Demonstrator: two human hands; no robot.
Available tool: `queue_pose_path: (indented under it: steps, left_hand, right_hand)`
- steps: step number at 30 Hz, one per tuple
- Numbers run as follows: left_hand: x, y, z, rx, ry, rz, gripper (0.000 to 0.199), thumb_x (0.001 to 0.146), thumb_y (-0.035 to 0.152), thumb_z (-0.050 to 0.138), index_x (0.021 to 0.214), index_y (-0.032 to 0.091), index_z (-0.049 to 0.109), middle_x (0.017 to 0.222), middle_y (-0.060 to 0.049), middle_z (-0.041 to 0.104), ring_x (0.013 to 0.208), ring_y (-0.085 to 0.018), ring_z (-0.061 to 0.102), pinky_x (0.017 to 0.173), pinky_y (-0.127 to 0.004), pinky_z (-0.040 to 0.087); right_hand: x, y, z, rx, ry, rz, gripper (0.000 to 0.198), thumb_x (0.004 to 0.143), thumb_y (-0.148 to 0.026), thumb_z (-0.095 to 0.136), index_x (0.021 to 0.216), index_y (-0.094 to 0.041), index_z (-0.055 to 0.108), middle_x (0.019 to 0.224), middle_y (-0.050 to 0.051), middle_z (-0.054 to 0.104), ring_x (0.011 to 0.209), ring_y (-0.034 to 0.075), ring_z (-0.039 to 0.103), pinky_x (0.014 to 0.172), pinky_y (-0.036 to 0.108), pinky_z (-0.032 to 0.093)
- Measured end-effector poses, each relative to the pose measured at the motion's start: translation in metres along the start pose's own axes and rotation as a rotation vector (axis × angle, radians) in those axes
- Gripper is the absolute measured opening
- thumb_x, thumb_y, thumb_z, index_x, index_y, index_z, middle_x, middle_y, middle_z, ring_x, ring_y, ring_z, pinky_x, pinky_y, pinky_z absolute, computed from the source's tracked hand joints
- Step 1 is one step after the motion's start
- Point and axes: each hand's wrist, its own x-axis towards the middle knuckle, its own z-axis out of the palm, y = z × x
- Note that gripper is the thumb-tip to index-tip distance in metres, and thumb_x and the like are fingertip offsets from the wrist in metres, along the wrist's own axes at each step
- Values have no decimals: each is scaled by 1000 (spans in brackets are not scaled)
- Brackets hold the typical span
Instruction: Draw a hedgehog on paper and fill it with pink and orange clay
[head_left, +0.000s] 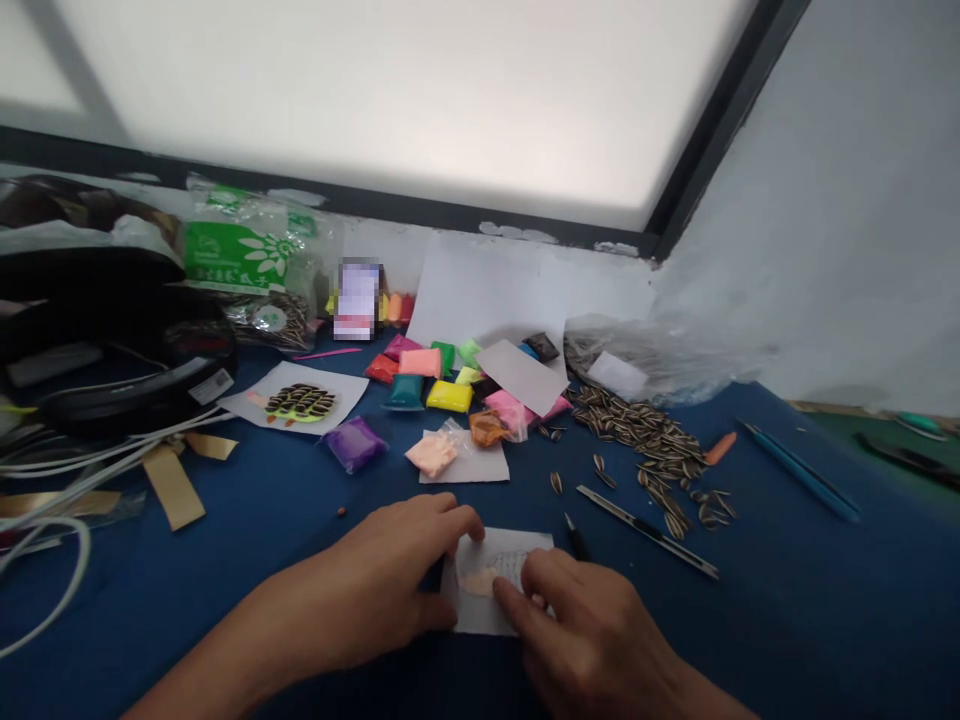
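Observation:
A small white paper (499, 622) with a pen drawing lies on the blue tabletop in front of me. Pale peach modelling clay (477, 582) is spread flat over the left part of the drawing. My left hand (390, 570) grips the paper's left side, thumb low and bent forefinger at the top edge. My right hand (592, 620) is curled over the paper's right side, a fingertip pressed to the clay's edge; its other fingers are partly hidden. Just beyond it lies a black pen (576, 538), and farther right a utility knife (649, 532).
Clay packets (450, 396) in several colours lie beyond my hands. Sunflower seeds (637, 430) are heaped at right near a blue pen-like tool (799, 470). A finished seed-and-clay picture (300, 402) lies at left, near white cables (82, 545) and a seed bag (255, 265).

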Motion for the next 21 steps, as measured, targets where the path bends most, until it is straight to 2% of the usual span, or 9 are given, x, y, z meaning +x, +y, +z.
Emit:
queue_pose_path:
  steps: [6, 9, 15, 21]
  left_hand:
    - [1, 0, 0, -11, 17, 17, 40, 74, 13, 67, 111, 28, 62, 112, -1, 63, 106, -25, 61, 83, -31, 45]
    - [2, 1, -1, -6, 7, 4, 39, 74, 12, 67, 110, 27, 62, 112, -1, 63, 106, -25, 60, 82, -31, 45]
    - [1, -1, 0, -9, 7, 17, 44, 73, 12, 66, 113, 28, 61, 114, -1, 63, 108, -25, 60, 84, -32, 45]
    - [2, -2, 0, -5, 3, 9, 42, 74, 12, 67, 112, 27, 61, 113, -1, 63, 107, -25, 60, 83, -32, 44]
  right_hand:
    - [0, 0, 5, -42, 53, -61, 27, 97, -6, 39, 104, -10, 64, 65, 2, 57, 49, 16, 48, 41, 30, 31]
    - [0, 0, 6, -43, 29, -70, 28, 100, -7, 37, 104, -9, 65, 66, 3, 58, 50, 16, 49, 41, 30, 31]
    - [0, -1, 6, -24, 1, -80, 30, 99, -5, 37, 97, -8, 67, 65, 3, 56, 51, 16, 48, 42, 32, 29]
    - [1, -1, 6, 4, 13, -65, 29, 99, -6, 37, 103, -9, 66, 66, 2, 53, 50, 15, 45, 42, 29, 30]
